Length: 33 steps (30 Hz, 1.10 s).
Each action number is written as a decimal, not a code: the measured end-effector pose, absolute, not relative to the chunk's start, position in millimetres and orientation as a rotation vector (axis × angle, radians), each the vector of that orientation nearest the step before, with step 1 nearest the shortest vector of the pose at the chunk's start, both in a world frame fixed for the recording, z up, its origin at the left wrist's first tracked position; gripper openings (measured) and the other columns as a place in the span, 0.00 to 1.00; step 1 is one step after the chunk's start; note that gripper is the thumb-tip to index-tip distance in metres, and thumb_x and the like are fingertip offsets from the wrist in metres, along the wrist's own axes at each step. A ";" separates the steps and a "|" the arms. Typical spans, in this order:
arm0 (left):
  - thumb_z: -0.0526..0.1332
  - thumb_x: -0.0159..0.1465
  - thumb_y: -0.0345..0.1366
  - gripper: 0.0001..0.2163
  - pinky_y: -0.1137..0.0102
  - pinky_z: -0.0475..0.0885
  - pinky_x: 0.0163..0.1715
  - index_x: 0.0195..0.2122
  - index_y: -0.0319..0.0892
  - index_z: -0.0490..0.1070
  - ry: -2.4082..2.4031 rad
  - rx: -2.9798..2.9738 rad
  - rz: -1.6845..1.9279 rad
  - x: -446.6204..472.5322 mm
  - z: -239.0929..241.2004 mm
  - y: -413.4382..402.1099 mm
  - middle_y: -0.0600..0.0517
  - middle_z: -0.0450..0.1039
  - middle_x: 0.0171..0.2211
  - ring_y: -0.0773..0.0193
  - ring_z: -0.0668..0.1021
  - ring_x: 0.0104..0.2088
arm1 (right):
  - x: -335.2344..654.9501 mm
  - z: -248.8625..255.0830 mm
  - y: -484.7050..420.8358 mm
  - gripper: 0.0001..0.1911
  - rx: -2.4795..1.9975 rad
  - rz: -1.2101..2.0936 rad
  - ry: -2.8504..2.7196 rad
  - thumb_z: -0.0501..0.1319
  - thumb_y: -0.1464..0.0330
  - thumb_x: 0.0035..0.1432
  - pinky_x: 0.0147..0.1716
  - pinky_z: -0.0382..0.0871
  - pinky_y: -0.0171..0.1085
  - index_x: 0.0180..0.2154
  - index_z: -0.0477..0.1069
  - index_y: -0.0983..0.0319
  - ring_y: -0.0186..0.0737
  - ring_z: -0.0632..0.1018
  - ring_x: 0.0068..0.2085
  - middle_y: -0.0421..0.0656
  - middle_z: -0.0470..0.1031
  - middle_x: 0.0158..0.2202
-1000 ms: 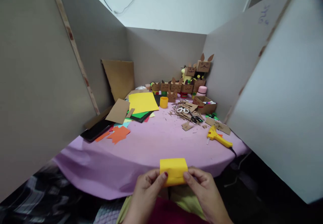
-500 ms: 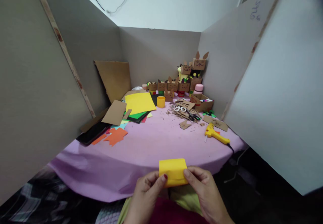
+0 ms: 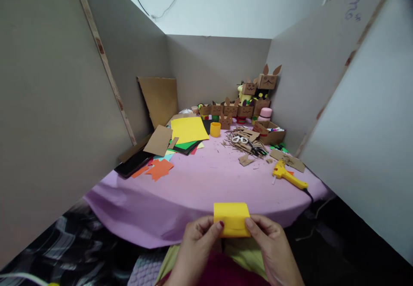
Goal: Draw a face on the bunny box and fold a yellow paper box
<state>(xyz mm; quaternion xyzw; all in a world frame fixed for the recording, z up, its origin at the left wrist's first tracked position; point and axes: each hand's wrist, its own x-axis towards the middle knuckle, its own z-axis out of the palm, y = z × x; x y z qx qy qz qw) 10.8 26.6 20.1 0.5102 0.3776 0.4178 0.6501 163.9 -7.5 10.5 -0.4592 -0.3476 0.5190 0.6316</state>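
Between both hands I hold a folded piece of yellow paper [image 3: 231, 214], bent over into a flattened loop just in front of the table's near edge. My left hand [image 3: 203, 236] pinches its left end, thumb on the front face. At the right end my right hand [image 3: 263, 232] grips it the same way, thumb pressed on the lower part. The fingers behind the paper are hidden. On the table beyond stands a small yellow ring [image 3: 215, 130], apart from the hands.
A yellow glue gun [image 3: 288, 176] lies at the right, by cardboard scraps and white-handled scissors [image 3: 240, 139]. Cardboard animal figures [image 3: 230, 109] stand at the back beside an open cardboard box [image 3: 272, 136]. Coloured sheets [image 3: 189, 130] and orange paper pieces [image 3: 160, 169] lie left. Grey panels surround the pink-covered table [image 3: 206, 182].
The whole view has shifted, so the table and its things appear farther right. Both hands keep their hold on the folded yellow paper, which looks much the same.
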 end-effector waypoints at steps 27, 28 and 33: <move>0.63 0.56 0.40 0.11 0.72 0.70 0.28 0.32 0.42 0.62 0.908 1.070 1.119 14.7 14.2 26.3 0.51 0.80 0.25 0.61 0.80 0.27 | 160.1 4.2 -9.7 0.15 -1.108 1.162 -0.826 0.67 0.60 0.47 0.36 0.71 0.40 0.33 0.78 0.65 0.46 0.77 0.34 0.47 0.79 0.29; 0.63 0.55 0.40 0.11 0.72 0.70 0.28 0.32 0.42 0.62 0.912 1.073 1.121 14.7 14.2 26.4 0.51 0.80 0.25 0.61 0.80 0.27 | 159.9 4.8 -9.6 0.15 -1.110 1.162 -0.826 0.67 0.60 0.47 0.37 0.71 0.40 0.33 0.78 0.65 0.46 0.77 0.34 0.47 0.79 0.29; 0.65 0.54 0.39 0.11 0.72 0.70 0.29 0.31 0.41 0.64 0.919 1.062 1.142 14.2 14.0 26.5 0.51 0.80 0.24 0.62 0.80 0.27 | 159.1 6.2 -8.6 0.16 -1.108 1.162 -0.825 0.67 0.59 0.45 0.36 0.72 0.40 0.32 0.79 0.65 0.45 0.78 0.32 0.47 0.79 0.29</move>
